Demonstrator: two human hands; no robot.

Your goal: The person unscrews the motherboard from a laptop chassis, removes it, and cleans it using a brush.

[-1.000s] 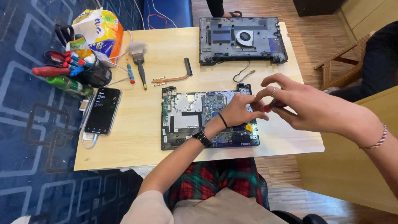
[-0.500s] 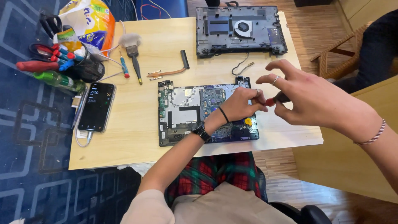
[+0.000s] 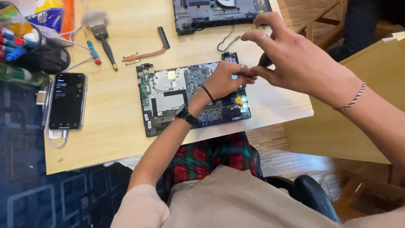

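Note:
An opened laptop base with its blue circuit board [image 3: 168, 95] lies on the wooden table [image 3: 105, 139] in front of me. My left hand [image 3: 225, 79], with a black watch and a dark band on the wrist, hovers over the board's right part, fingertips pinched together. My right hand [image 3: 295, 55] comes in from the right and meets it fingertip to fingertip. Both hands pinch a small dark tool [image 3: 265, 61] above the board's upper right corner. The tool's tip is hidden by the fingers.
A dark laptop bottom cover [image 3: 211, 14] lies at the far edge. A copper heat pipe [image 3: 145, 54], a brush [image 3: 100, 31] and a small screwdriver [image 3: 93, 51] lie left of it. A phone [image 3: 66, 101] and a tool cup [image 3: 25, 46] sit far left. A wooden chair [image 3: 320, 25] stands right.
The view has shifted and closed in on the board. Both hands stay joined over the board's right side; the right hand's fingers have curled in more around the tool.

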